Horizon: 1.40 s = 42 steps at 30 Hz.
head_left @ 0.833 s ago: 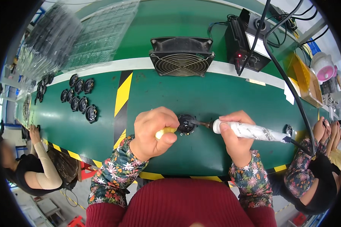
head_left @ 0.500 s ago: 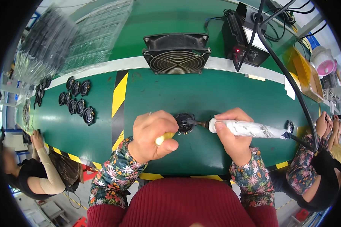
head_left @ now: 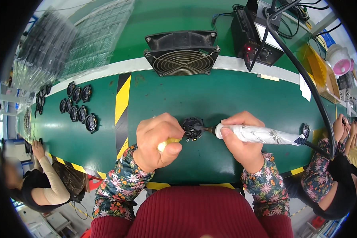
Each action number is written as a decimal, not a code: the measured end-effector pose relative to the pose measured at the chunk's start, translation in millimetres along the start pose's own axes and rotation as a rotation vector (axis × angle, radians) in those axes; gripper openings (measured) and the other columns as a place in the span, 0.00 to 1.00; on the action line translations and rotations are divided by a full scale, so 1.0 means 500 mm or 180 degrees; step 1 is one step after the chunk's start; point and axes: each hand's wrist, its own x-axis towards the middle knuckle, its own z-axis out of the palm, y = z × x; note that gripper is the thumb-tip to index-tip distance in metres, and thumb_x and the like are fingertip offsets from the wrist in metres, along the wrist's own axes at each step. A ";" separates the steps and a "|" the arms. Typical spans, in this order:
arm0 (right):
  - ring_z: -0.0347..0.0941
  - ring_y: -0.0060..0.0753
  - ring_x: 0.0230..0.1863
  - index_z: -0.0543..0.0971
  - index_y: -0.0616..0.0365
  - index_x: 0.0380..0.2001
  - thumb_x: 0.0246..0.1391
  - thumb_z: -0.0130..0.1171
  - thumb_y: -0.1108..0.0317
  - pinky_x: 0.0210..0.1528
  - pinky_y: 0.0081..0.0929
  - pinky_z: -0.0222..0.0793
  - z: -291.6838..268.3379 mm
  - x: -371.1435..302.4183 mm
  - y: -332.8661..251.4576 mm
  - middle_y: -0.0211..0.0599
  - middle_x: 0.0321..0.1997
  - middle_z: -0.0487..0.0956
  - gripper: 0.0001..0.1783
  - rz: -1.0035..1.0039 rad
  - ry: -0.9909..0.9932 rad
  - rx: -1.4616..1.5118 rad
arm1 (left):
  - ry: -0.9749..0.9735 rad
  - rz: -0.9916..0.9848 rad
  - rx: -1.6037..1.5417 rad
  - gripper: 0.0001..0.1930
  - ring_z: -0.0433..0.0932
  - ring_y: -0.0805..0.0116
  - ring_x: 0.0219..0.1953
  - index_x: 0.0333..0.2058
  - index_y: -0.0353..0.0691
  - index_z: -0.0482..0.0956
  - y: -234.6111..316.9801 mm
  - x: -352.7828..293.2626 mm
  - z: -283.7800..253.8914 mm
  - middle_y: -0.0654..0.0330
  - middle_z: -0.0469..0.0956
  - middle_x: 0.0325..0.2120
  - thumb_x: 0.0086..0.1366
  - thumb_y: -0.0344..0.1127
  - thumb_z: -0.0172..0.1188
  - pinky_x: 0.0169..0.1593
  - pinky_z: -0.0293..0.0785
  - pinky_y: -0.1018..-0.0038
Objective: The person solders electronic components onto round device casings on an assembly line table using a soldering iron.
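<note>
The view has shifted slightly, setting the fan [head_left: 181, 60] higher and further left; the left hand [head_left: 154, 139] and right hand [head_left: 243, 142] keep nearly the same places beside the round black part [head_left: 191, 123], which lies between them on the worktop [head_left: 222, 95]; the left is clenched around a yellow handle [head_left: 162, 146]; the right grips a white-wrapped soldering iron [head_left: 258, 134], tip at the part, contact unclear.

Green workbench [head_left: 162, 93] with yellow-black tape [head_left: 123, 104], round black parts [head_left: 91, 123] at left, a black unit [head_left: 190, 122] near centre
</note>
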 end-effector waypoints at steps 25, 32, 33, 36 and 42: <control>0.75 0.21 0.21 0.76 0.62 0.24 0.43 0.65 0.74 0.25 0.19 0.69 0.004 0.003 -0.001 0.33 0.22 0.79 0.06 0.0070 -0.0013 -0.0073 | 0.0016 0.0077 -0.0005 0.18 0.70 0.67 0.15 0.22 0.38 0.71 -0.007 0.002 -0.002 0.59 0.73 0.19 0.62 0.47 0.55 0.18 0.63 0.76; 0.74 0.21 0.21 0.76 0.61 0.24 0.43 0.65 0.73 0.24 0.18 0.69 0.007 0.004 -0.003 0.33 0.21 0.79 0.07 0.0066 0.0004 -0.0084 | -0.0019 0.0096 0.0027 0.18 0.71 0.67 0.16 0.22 0.40 0.71 -0.004 0.002 -0.003 0.61 0.74 0.19 0.62 0.48 0.55 0.19 0.64 0.75; 0.74 0.21 0.21 0.76 0.61 0.24 0.43 0.65 0.73 0.24 0.18 0.69 0.006 0.004 -0.003 0.33 0.21 0.79 0.07 0.0086 -0.0012 -0.0075 | -0.0032 0.0103 0.0036 0.18 0.71 0.67 0.17 0.22 0.40 0.71 -0.003 0.001 -0.003 0.61 0.74 0.20 0.62 0.48 0.55 0.19 0.64 0.75; 0.74 0.21 0.21 0.76 0.61 0.23 0.43 0.65 0.73 0.24 0.18 0.69 0.004 0.005 -0.002 0.33 0.21 0.79 0.07 0.0080 -0.0031 -0.0108 | -0.0068 0.0139 0.0049 0.18 0.72 0.67 0.17 0.23 0.40 0.71 -0.002 0.002 -0.004 0.61 0.74 0.20 0.62 0.48 0.55 0.19 0.64 0.75; 0.74 0.20 0.21 0.76 0.61 0.24 0.43 0.65 0.73 0.24 0.18 0.69 0.005 0.004 -0.004 0.33 0.21 0.78 0.07 0.0081 -0.0004 -0.0133 | -0.0081 0.0130 0.0093 0.17 0.71 0.67 0.16 0.23 0.40 0.71 -0.003 0.004 -0.004 0.61 0.73 0.20 0.62 0.48 0.56 0.19 0.64 0.75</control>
